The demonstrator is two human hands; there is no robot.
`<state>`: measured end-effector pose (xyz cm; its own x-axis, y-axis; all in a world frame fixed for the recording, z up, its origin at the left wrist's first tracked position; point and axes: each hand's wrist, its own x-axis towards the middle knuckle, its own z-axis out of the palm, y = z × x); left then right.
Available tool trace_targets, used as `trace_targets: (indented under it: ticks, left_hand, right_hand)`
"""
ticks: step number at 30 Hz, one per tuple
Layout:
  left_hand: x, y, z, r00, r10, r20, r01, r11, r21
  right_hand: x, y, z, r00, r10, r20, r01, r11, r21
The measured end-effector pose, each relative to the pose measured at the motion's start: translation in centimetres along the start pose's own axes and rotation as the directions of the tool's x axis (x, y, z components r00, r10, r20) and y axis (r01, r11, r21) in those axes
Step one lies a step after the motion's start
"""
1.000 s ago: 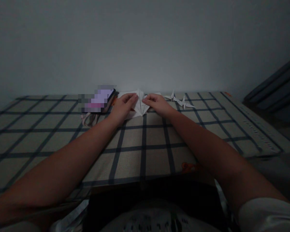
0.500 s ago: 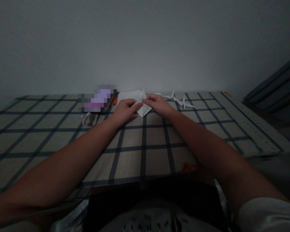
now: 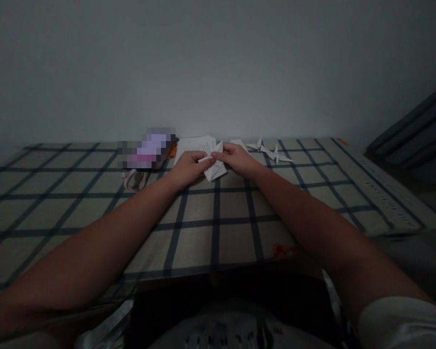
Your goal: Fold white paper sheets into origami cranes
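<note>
Between my hands is a folded piece of white paper (image 3: pixel 215 170), with a pointed flap standing up at its top and a corner toward me. My left hand (image 3: pixel 189 167) pinches its left side, thumb on top. From the right, my right hand (image 3: pixel 239 159) grips the paper, its thumb and fingers closed near the raised flap. The two thumbs almost meet over the middle of the paper. Some of the fingers are hidden behind it. Just right of my right hand, folded paper cranes (image 3: pixel 275 154) lie on the checked tablecloth (image 3: pixel 236 237).
Printed white sheets (image 3: pixel 194 143) lie behind my hands, near the wall (image 3: pixel 218 68). To the left rests a blurred-out phone-like object (image 3: pixel 150 151) with a pale strap (image 3: pixel 135 179) beside it. A dark ridged surface (image 3: pixel 417 135) slopes at the far right.
The folded paper has turned and tilted, its near corner shifting slightly left and toward me. Both hands keep their hold; the right thumb has moved slightly left.
</note>
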<state>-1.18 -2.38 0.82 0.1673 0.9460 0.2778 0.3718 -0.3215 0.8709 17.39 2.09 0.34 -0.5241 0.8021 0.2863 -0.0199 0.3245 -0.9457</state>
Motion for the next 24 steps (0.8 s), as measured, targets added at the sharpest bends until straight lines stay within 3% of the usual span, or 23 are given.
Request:
trace_targets:
  ticks: [4,9,13,24]
  left_hand:
    - [0.0,0.3,-0.2,0.998,0.001,0.059,-0.001,1.0,0.005]
    - [0.1,0.5,-0.3,0.994,0.021,0.111,-0.021,1.0,-0.001]
    - [0.1,0.5,-0.3,0.994,0.024,0.107,-0.023,1.0,-0.004]
    - [0.0,0.4,-0.1,0.993,0.017,0.121,-0.006,0.996,-0.09]
  right_hand:
    - [0.1,0.2,0.1,1.0,0.007,-0.014,-0.007,1.0,0.031]
    - [0.2,0.2,0.3,0.989,0.083,-0.126,-0.077,0.995,0.057]
    - [0.3,-0.2,0.6,0.982,0.137,-0.128,-0.114,0.978,0.176]
    - [0.2,-1.1,0.7,0.968,0.184,-0.169,-0.155,0.973,0.168]
